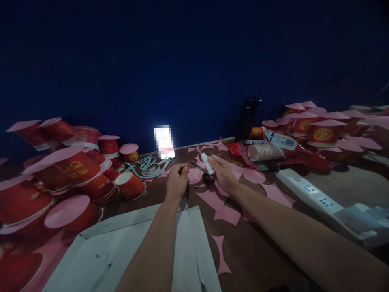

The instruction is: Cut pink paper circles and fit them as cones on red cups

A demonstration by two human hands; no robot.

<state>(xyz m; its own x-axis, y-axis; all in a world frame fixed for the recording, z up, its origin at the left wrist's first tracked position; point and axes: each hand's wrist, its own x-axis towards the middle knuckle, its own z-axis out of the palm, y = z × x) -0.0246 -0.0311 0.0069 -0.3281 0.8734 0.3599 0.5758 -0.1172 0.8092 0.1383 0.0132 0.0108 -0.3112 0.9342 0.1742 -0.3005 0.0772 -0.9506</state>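
My right hand is closed around a small white tube with faint print, tilted with its top to the upper left. My left hand is beside it with thumb and fingers pinched; a tiny tip shows at the fingertips, too small to name. Between the hands lie what look like black-handled scissors, partly covered by the right hand. A round pink paper piece sits just under them. Pink paper offcuts with curved cut edges are scattered around the right hand on the brown table.
Red paper cups topped with pink discs crowd the left; more cups stand far right. A lit phone, a coiled cable, a dark bottle, stacked cups, a power strip and a white board surround the hands.
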